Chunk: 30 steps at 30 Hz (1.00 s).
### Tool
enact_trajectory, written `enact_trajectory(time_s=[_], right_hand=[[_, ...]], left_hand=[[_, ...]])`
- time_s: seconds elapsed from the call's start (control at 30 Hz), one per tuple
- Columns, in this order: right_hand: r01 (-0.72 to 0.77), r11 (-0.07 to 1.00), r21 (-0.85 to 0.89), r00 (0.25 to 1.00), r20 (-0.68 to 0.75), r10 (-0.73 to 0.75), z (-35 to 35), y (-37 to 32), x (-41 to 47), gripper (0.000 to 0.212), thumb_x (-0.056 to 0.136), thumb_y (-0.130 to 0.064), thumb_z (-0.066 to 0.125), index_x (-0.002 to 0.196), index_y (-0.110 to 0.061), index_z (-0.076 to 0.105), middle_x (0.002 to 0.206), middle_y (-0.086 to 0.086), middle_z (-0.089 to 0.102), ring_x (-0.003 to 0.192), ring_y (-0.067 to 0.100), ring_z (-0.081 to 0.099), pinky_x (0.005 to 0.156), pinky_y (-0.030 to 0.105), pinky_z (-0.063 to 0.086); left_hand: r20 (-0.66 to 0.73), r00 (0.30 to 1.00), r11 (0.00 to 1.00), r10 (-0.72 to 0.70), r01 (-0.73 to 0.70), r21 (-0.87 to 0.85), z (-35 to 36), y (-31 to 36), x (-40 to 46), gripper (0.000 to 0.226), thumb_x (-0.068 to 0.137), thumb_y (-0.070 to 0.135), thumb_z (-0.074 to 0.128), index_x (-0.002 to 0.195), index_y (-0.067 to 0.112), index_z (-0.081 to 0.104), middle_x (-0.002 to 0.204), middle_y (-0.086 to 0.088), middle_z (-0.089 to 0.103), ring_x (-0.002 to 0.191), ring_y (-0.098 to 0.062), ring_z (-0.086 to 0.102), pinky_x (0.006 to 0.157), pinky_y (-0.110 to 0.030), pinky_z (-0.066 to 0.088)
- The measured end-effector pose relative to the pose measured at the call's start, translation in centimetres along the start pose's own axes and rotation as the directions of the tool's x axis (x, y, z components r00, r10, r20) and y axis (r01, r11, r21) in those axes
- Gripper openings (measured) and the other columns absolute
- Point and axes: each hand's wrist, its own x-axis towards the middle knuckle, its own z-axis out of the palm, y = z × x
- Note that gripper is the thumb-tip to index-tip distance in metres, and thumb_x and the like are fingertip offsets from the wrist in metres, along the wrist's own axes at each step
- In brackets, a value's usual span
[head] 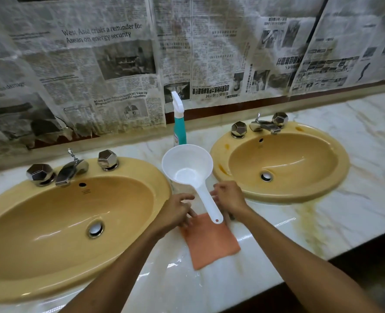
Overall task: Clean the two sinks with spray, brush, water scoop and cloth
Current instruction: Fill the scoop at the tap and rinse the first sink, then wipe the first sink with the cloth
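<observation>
Two yellow sinks are set in a marble counter, the left sink (pixel 40 267) near me and the right sink (pixel 299 193) farther back. Between them lies a white water scoop (pixel 187 163), its handle resting on an orange cloth (pixel 209 242). A teal spray bottle (pixel 179 129) stands upright behind the scoop. My left hand (pixel 178 211) pinches the cloth's far left corner, just left of the scoop handle. My right hand (pixel 229 197) sits just right of the handle with its fingers curled down at the cloth's far right edge. What those fingers hold is hidden. No brush is visible.
Chrome taps and faceted knobs stand behind the left sink (pixel 70 169) and behind the right sink (pixel 262 125). Newspaper sheets (pixel 119 64) cover the wall above the counter. The marble counter (pixel 356 143) is wet near the front and stained yellow right of the cloth.
</observation>
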Motion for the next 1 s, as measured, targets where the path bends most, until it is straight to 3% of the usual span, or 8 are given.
enact_trajectory(time_s=[0.07, 0.13, 0.27, 0.37, 0.5, 0.6, 0.8, 1.0], right_hand=[[0.215, 0.897, -0.386, 0.974, 0.151, -0.169, -0.1, 1.6, -1.0, 0.02, 0.084, -0.008, 0.05, 0.065, -0.011, 0.044, 0.062, -0.006, 0.048, 0.058, 0.007, 0.045, 0.056, 0.027, 0.035], [0.365, 0.734, -0.574, 0.923, 0.328, -0.202, 0.0, 2.2, -2.1, 0.026, 0.08, -0.014, 0.05, 0.062, -0.019, 0.031, 0.059, -0.009, 0.039, 0.056, 0.01, 0.038, 0.052, 0.029, 0.024], [0.327, 0.756, -0.567, 0.938, 0.293, -0.186, 0.7, 2.9, -3.5, 0.021, 0.082, -0.016, 0.058, 0.073, -0.02, 0.039, 0.075, -0.004, 0.04, 0.071, 0.021, 0.044, 0.051, 0.026, 0.024], [0.328, 0.74, -0.587, 0.938, 0.294, -0.182, 0.9, 3.2, -4.1, 0.014, 0.088, -0.019, 0.061, 0.097, -0.014, 0.051, 0.087, -0.003, 0.039, 0.091, 0.025, 0.052, 0.066, 0.032, 0.035], [0.432, 0.654, -0.62, 0.902, 0.286, -0.324, 1.1, 3.9, -5.5, 0.008, 0.083, -0.013, 0.065, 0.086, -0.014, 0.057, 0.087, 0.003, 0.042, 0.09, 0.028, 0.052, 0.067, 0.03, 0.035], [0.548, 0.506, -0.667, 0.815, 0.287, -0.504, 1.9, 5.6, -6.3, 0.021, 0.059, -0.011, 0.081, 0.068, -0.015, 0.063, 0.071, 0.004, 0.052, 0.075, 0.03, 0.056, 0.058, 0.031, 0.044], [0.544, 0.689, -0.479, 0.811, 0.091, -0.577, 4.2, 6.7, -10.9, 0.012, 0.083, -0.024, 0.048, 0.082, -0.019, 0.059, 0.083, -0.006, 0.06, 0.082, 0.019, 0.056, 0.075, 0.033, 0.044], [0.602, 0.742, -0.294, 0.758, -0.081, -0.647, 7.6, 3.5, -15.1, 0.018, 0.091, -0.025, 0.048, 0.09, -0.018, 0.064, 0.085, -0.007, 0.063, 0.08, 0.01, 0.054, 0.079, 0.022, 0.039]], left_hand=[[-0.06, 0.991, 0.927, 0.118, -0.089, 0.363, 0.1, -1.1, 0.5, 0.036, 0.095, 0.01, 0.048, 0.129, 0.017, 0.06, 0.094, -0.008, 0.074, 0.08, -0.019, 0.071, 0.064, -0.029, 0.055], [-0.027, 0.978, 0.738, 0.208, -0.138, 0.661, 0.4, -1.9, 0.6, 0.038, 0.094, 0.019, 0.052, 0.131, 0.02, 0.06, 0.115, -0.002, 0.069, 0.105, -0.02, 0.065, 0.084, -0.034, 0.052], [0.084, 0.974, 0.511, 0.211, -0.182, 0.84, 2.0, -2.4, 0.6, 0.045, 0.091, 0.04, 0.057, 0.128, 0.015, 0.055, 0.12, -0.007, 0.053, 0.112, -0.027, 0.053, 0.084, -0.039, 0.049], [0.073, 0.98, 0.466, 0.183, -0.152, 0.872, 2.8, -2.7, 0.6, 0.046, 0.091, 0.045, 0.057, 0.121, 0.011, 0.053, 0.111, -0.009, 0.051, 0.108, -0.03, 0.05, 0.083, -0.045, 0.049], [0.103, 0.987, 0.502, 0.121, -0.15, 0.852, 2.7, -3.0, -0.2, 0.047, 0.092, 0.045, 0.059, 0.125, 0.013, 0.049, 0.115, -0.008, 0.057, 0.11, -0.028, 0.054, 0.084, -0.043, 0.049], [0.124, 0.983, 0.478, 0.138, -0.175, 0.861, 2.4, -3.4, -1.3, 0.032, 0.094, 0.04, 0.056, 0.114, 0.015, 0.055, 0.109, -0.006, 0.061, 0.104, -0.027, 0.057, 0.08, -0.041, 0.048], [0.172, 0.955, 0.601, 0.24, -0.286, 0.747, 0.8, -4.6, -4.2, 0.025, 0.088, 0.043, 0.053, 0.093, 0.021, 0.063, 0.089, 0.007, 0.052, 0.088, -0.014, 0.046, 0.08, -0.041, 0.045], [0.085, 0.943, 0.842, 0.323, -0.327, 0.429, -3.3, -4.6, -9.2, 0.015, 0.081, 0.029, 0.05, 0.082, 0.02, 0.062, 0.08, 0.008, 0.062, 0.079, -0.012, 0.057, 0.071, -0.035, 0.045]])
